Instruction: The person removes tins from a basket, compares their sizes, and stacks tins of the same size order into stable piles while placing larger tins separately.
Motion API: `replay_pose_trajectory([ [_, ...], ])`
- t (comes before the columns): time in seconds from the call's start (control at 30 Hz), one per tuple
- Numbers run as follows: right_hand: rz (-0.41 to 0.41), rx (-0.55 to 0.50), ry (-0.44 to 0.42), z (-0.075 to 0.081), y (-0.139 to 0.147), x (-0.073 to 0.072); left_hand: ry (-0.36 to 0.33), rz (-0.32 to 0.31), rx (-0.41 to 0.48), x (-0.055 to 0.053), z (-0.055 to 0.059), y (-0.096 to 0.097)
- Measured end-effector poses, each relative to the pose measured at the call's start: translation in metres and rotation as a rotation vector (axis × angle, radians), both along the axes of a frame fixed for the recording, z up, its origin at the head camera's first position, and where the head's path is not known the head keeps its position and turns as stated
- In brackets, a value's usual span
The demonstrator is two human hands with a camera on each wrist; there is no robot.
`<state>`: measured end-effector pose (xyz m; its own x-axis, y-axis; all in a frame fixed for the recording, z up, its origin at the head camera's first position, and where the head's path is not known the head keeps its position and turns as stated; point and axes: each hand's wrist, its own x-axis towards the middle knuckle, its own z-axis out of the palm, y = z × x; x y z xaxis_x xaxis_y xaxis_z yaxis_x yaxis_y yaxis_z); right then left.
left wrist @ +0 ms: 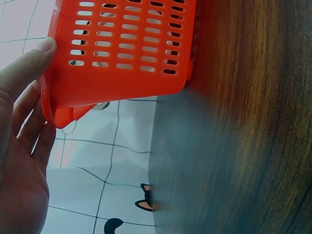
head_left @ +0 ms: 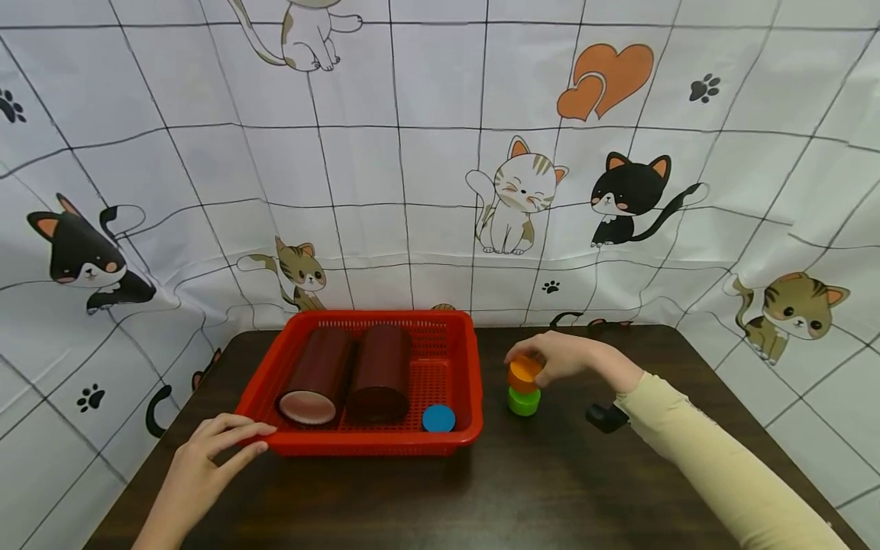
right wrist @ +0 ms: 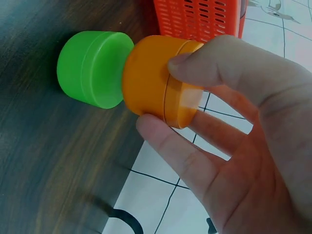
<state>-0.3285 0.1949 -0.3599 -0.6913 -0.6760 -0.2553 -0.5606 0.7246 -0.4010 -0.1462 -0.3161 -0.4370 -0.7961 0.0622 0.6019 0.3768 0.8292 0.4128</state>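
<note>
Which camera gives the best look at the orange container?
The right wrist view: the orange container appears large there, seam visible, gripped by the right hand. The head view shows it small, partly hidden by that hand, above the green container. The left wrist view doesn't show it.

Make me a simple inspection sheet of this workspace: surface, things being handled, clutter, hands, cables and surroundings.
Surface: dark wood-grain table.
Job's things: red basket holding two brown cylinders side by side and a blue round item; orange container just above or on the green container, contact unclear, right of the basket.
Clutter: small black object by the right sleeve; I cannot tell what it is.
Hands: left hand grips the basket's rim at its near left corner; right hand holds the orange container.
Cables: nothing seen.
Surroundings: white sheeting with grid lines, cats, paw prints and hearts.
</note>
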Motion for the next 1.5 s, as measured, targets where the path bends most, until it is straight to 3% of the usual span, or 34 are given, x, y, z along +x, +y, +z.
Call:
replay_pose_trajectory([
  [0.2, 0.013, 0.028, 0.037, -0.001, 0.001, 0.004, 0.014, -0.019, 0.005, -0.002, -0.001, -0.001],
  [0.73, 0.017, 0.002, 0.002, -0.011, 0.003, 0.003, 0.019, -0.020, 0.020, 0.000, 0.000, 0.001],
  [1.5, -0.007, -0.004, -0.022, -0.013, -0.001, 0.006, 0.013, -0.007, 0.005, 0.001, -0.001, -0.001],
])
